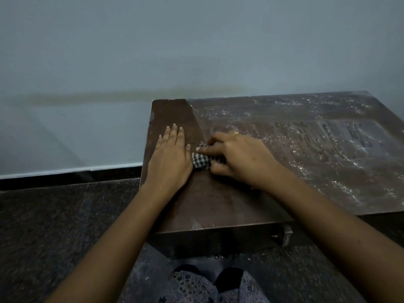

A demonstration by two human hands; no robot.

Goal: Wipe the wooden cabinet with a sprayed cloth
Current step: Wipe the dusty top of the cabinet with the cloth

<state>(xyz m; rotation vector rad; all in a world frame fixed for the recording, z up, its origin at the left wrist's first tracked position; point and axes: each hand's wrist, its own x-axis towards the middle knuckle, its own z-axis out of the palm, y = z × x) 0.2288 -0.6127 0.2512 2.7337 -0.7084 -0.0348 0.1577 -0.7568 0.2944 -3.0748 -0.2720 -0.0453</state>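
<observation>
Both hands on a dusty wooden cabinet (284, 154) against a grey wall (175, 40).

The cabinet's left end is dark and clean; the rest of its top is filmed with pale dust. The left hand (170, 156) lies flat, fingers spread open, on the clean end. Just beside it, the right hand (238, 156) curls closed around a bunched checked cloth (200, 162) pressed to the cabinet top.

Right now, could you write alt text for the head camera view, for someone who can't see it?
Two bare hands work on a dark wooden cabinet top: the right hand bunches a checked cloth, and the left hand lies flat beside it. The cabinet's right side looks dusty or streaked; a grey wall stands behind.
</observation>
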